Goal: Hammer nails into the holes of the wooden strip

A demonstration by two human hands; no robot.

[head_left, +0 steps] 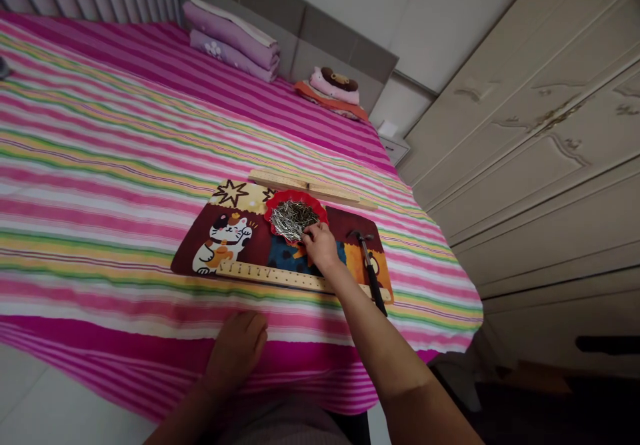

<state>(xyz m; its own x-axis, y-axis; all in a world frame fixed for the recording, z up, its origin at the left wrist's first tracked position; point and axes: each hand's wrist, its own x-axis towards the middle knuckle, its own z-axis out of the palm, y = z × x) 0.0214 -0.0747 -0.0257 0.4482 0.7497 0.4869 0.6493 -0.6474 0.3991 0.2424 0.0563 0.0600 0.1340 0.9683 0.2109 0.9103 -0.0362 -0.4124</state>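
Note:
My right hand (321, 245) reaches to the near right edge of a red scalloped bowl (323, 211) full of loose metal nails (293, 218). Its fingertips are pinched together at the nails; whether one is between them is hidden. My left hand (240, 345) rests curled by the bed's front edge, with nothing showing in it. Between me and the bowl lies a light wooden strip (295, 280) with rows of small holes. Several nails (250, 270) stand in its left part. A claw hammer (369, 268) with a black handle lies across the strip's right end.
Under the bowl and strip is a dark cartoon-cat mat (193, 245) on a striped bedspread (125, 198). Behind the bowl lie wooden strips (320, 189). Folded purple bedding (235, 38) and a smaller folded pile (333, 93) sit at the headboard. Cream wardrobe doors (540, 145) stand right.

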